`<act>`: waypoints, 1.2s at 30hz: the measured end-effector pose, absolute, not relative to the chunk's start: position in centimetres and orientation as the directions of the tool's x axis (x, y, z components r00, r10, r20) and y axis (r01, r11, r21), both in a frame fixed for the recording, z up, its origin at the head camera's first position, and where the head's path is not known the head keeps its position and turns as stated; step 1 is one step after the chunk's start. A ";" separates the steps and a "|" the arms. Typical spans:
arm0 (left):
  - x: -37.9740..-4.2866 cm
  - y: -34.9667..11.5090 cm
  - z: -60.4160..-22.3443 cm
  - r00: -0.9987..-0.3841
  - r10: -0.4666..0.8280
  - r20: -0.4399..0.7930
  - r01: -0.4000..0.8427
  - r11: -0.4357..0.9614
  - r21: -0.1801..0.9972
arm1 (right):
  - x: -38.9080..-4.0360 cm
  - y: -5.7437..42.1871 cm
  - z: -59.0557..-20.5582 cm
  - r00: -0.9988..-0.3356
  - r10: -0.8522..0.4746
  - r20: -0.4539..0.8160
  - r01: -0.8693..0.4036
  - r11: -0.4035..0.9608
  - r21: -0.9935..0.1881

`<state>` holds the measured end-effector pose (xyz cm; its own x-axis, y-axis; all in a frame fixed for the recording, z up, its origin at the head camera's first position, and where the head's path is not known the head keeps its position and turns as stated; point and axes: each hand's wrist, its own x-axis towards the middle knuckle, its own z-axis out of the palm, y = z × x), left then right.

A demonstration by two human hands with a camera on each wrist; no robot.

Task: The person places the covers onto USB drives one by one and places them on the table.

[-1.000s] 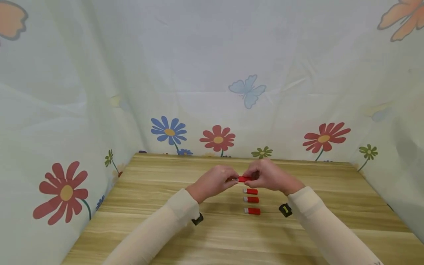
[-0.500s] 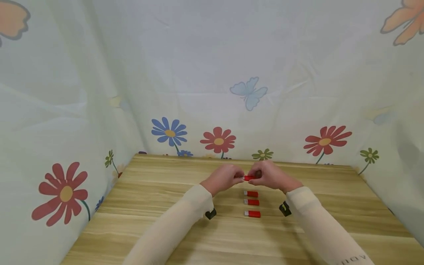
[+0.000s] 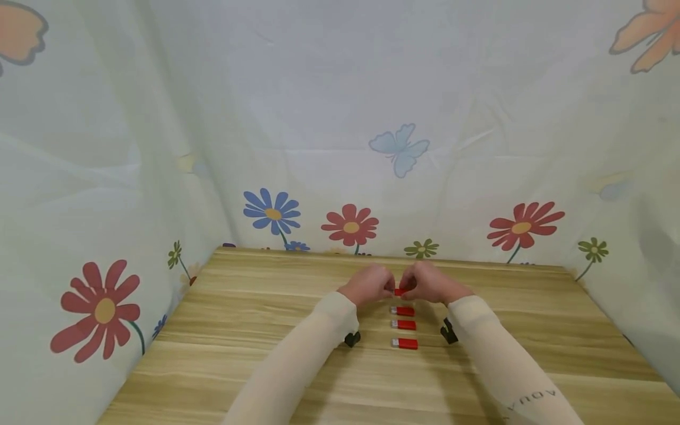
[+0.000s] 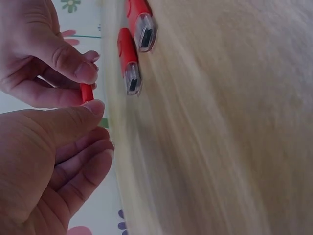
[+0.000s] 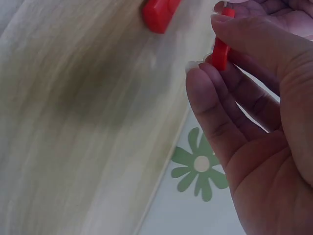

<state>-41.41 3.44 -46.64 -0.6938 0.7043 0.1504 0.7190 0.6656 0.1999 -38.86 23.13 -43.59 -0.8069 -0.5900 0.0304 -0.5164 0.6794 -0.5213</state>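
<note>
Both hands meet over the far middle of the table around one red USB flash drive (image 3: 399, 292). My right hand (image 3: 431, 283) pinches its red body (image 5: 221, 55) between thumb and fingers. At the other end, my left hand (image 3: 370, 284) pinches the tip, which its thumb and fingers mostly cover. Nearer to me, three more red flash drives (image 3: 404, 324) lie in a column, their clear-capped ends pointing left. Two of these, including a drive with its clear cap (image 4: 132, 78) towards the camera, show in the left wrist view.
The wood-grain table (image 3: 239, 330) reaches back to a white curtain (image 3: 319, 118) printed with flowers and butterflies, which also hangs along both sides. A black wrist device (image 3: 448, 332) hangs under the right cuff, another (image 3: 352, 339) under the left.
Both hands have shifted with the held flash drive, the left hand moving right, closer to the right hand. They now sit slightly lower than half a second ago. The three lying drives keep their places.
</note>
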 end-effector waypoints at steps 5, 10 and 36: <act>-41.5 4.2 -47.5 -0.696 0.705 0.137 0.717 0.669 0.196 | -38.6 23.5 -44.1 -0.821 -0.571 0.000 -0.487 0.699 -0.524; -41.4 4.7 -48.3 -0.721 0.687 0.090 0.685 0.688 0.237 | -38.4 23.6 -44.8 -0.830 -0.557 -0.037 -0.464 0.725 -0.509; -42.7 4.5 -48.5 -0.735 0.673 0.083 0.667 0.694 0.271 | -38.9 23.3 -45.7 -0.868 -0.496 -0.009 -0.423 0.751 -0.507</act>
